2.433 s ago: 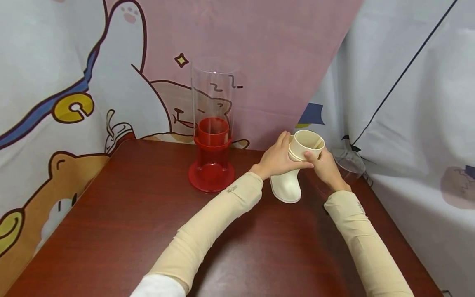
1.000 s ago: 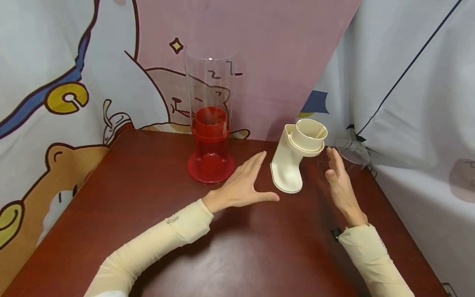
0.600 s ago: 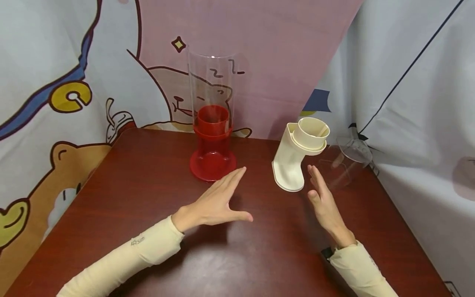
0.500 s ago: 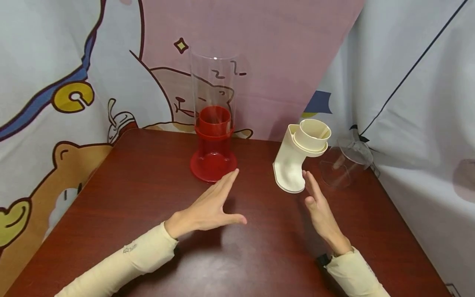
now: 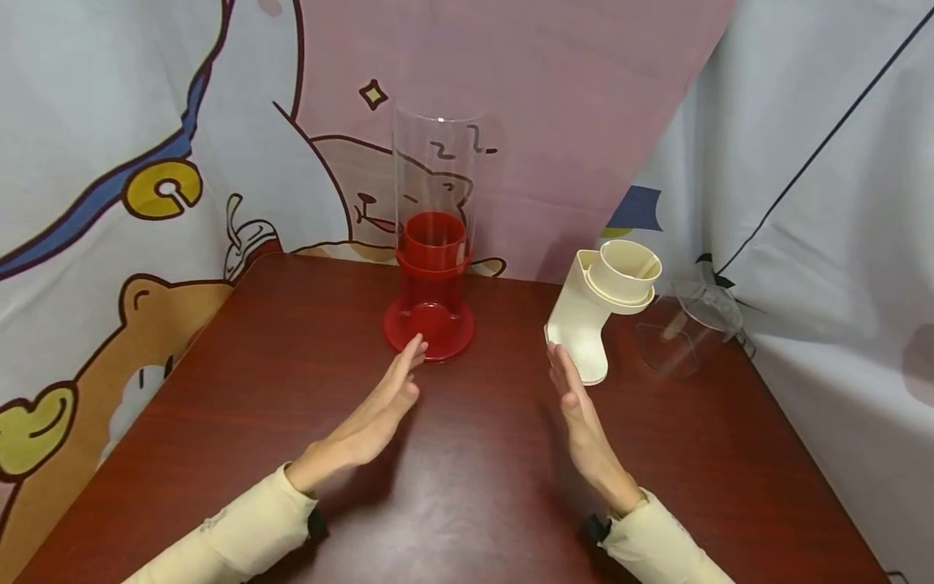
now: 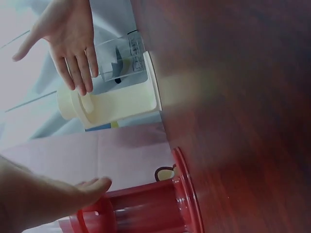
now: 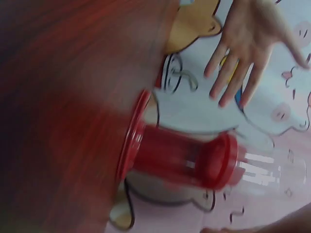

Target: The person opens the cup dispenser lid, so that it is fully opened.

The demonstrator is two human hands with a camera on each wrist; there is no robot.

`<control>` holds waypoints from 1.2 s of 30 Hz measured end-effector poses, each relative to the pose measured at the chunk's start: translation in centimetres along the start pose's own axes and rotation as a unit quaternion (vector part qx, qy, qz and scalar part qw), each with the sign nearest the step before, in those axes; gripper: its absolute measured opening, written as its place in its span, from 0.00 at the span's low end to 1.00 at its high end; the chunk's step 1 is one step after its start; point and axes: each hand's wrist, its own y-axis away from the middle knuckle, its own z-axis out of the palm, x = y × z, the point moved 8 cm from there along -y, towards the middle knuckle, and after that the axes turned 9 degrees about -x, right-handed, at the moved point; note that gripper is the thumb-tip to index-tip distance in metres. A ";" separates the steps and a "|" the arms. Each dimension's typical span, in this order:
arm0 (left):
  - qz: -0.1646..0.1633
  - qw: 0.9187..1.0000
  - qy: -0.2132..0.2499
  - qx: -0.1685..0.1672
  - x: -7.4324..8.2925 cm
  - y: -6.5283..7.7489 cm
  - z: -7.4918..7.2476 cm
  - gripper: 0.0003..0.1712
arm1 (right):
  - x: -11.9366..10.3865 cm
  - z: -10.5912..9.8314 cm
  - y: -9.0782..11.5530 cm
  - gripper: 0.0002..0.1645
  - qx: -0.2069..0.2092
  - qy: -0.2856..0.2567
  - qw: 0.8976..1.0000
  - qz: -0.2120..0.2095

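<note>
My left hand hovers over the table with straight fingers, holding nothing; in the head view its fingertips overlap the rim of the red base. A tall clear tube stands upright on that base. Opposite, my right hand is also straight-fingered and holds nothing, its palm turned toward the left one. Its fingertips overlap the foot of a cream boot-shaped stand, which has a round open collar on top. The left wrist view shows the right palm beside this stand; the right wrist view shows the left palm.
Behind the stand, near the right edge of the brown table, is a clear plastic container. Cartoon-printed cloth hangs behind the table, and white cloth closes off the right side.
Both hands gripped the cream stand's collar earlier. They have let go, leaving it upright, and drawn back toward the table's middle. The left fingers have closed together and the palms face each other.
</note>
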 end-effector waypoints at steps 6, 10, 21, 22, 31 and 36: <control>-0.017 0.992 0.068 0.103 -1.1 -1.7 -3.8 0.48 | 0.2 1.7 -5.3 0.54 0.022 0.004 0.999 0.041; -0.029 0.983 0.060 0.172 -1.8 -3.6 -7.5 0.46 | 1.2 3.0 -10.3 0.65 0.017 0.026 0.996 0.083; -0.050 0.979 0.030 0.197 -3.3 -10.2 -10.7 0.45 | 2.6 5.8 -16.7 0.65 0.026 0.059 0.985 0.163; -0.051 0.979 0.031 0.194 -3.4 -10.4 -10.4 0.46 | 2.7 6.2 -16.8 0.65 0.022 0.055 0.984 0.166; -0.054 0.974 0.015 0.221 -1.2 -9.0 -6.2 0.56 | 4.0 5.8 -17.9 0.78 0.003 0.019 0.990 0.141; -0.055 0.977 0.019 0.203 0.6 -7.5 -2.7 0.54 | 5.4 4.3 -19.0 0.73 -0.023 -0.013 0.997 0.074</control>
